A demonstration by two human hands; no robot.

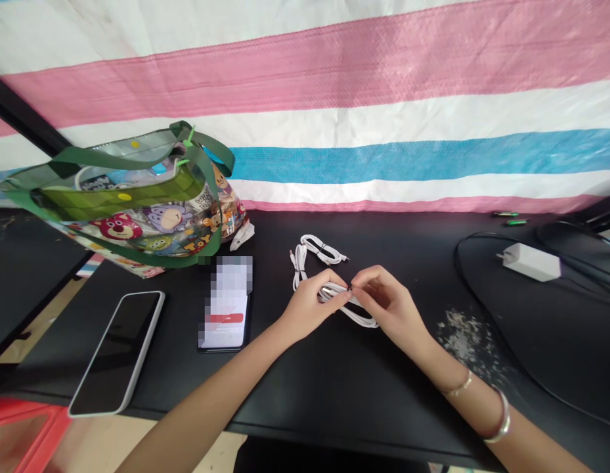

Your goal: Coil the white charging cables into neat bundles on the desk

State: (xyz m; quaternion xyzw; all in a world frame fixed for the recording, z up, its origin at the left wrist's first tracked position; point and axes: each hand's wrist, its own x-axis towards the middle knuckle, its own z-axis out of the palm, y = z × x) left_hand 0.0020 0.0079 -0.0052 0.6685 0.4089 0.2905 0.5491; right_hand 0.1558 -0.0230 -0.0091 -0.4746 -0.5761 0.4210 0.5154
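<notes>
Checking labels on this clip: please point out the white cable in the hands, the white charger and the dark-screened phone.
white cable (360, 318), head view, loop below the hands
white charger (531, 261), head view, middle of its body
dark-screened phone (118, 351), head view, centre of the screen

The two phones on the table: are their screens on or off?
The left phone is off: its screen is black. The other phone is on: its screen glows white with a red bar.

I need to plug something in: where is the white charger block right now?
In the head view the white charger block lies on the black table at the far right, beyond the right hand, near a black cable loop.
</notes>
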